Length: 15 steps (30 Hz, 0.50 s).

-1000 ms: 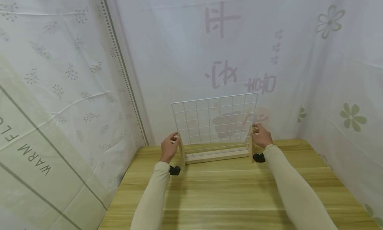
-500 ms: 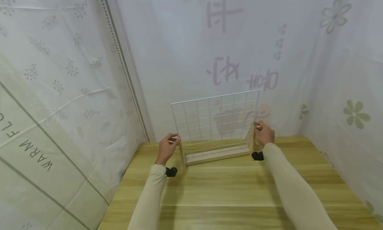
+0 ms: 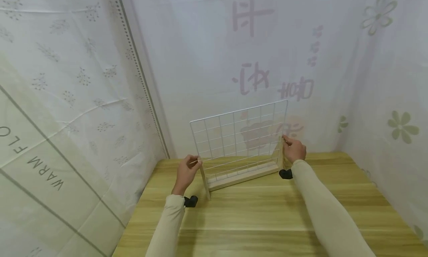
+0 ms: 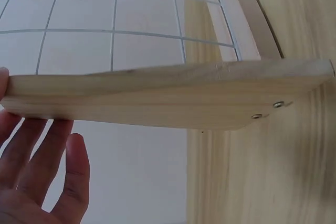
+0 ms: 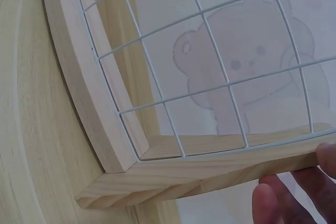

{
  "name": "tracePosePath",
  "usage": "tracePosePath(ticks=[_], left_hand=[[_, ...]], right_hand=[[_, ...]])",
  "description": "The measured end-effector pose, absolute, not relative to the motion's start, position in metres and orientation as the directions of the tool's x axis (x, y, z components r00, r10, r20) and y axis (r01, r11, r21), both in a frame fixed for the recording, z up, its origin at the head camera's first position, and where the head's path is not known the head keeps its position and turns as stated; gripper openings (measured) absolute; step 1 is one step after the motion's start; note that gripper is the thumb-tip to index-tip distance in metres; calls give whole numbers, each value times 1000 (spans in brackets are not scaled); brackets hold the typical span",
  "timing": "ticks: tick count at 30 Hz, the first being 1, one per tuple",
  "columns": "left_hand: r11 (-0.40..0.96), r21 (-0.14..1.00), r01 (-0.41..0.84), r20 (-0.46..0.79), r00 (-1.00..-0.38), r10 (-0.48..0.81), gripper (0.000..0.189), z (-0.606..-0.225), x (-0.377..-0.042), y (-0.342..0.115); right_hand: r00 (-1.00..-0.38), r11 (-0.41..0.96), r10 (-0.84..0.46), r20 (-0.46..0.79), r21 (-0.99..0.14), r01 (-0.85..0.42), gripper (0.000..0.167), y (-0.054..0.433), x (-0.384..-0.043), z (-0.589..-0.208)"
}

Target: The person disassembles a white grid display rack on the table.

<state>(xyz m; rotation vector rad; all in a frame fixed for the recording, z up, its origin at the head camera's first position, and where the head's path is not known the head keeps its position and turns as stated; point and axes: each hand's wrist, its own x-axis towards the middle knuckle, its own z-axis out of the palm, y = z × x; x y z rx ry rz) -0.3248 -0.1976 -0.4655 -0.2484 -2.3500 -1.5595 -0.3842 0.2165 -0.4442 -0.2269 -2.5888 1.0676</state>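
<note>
A white wire grid panel (image 3: 239, 132) stands upright in a wooden stand made of two side boards and a bottom bar (image 3: 244, 177). My left hand (image 3: 185, 172) pinches the top of the left side board (image 4: 121, 98) between thumb and fingers; two screw heads (image 4: 278, 104) show low on that board. At the other end, my right hand (image 3: 294, 150) pinches the top of the right side board (image 5: 173, 182). The stand sits at a slant on the table, its left end nearer to me. The thumbs are only partly visible in the wrist views.
The wood-grain table (image 3: 254, 216) reaches to a pale printed curtain (image 3: 207, 56) behind the stand. More patterned curtains hang at the left (image 3: 67, 112) and right (image 3: 394, 86). Black wrist-camera mounts (image 3: 191, 201) stick out below both hands.
The left end of the stand has come toward me with my left hand, so the grid and bar are more slanted. My right hand still holds the right end, which has moved little.
</note>
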Motion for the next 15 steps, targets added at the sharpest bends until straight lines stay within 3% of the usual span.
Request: tracePosePath(ticks=[15], left_hand=[[446, 841, 305, 378, -922, -80, 29, -477, -284, -202]], right_hand=[[-921, 642, 305, 243, -767, 10, 36, 200, -387, -451]])
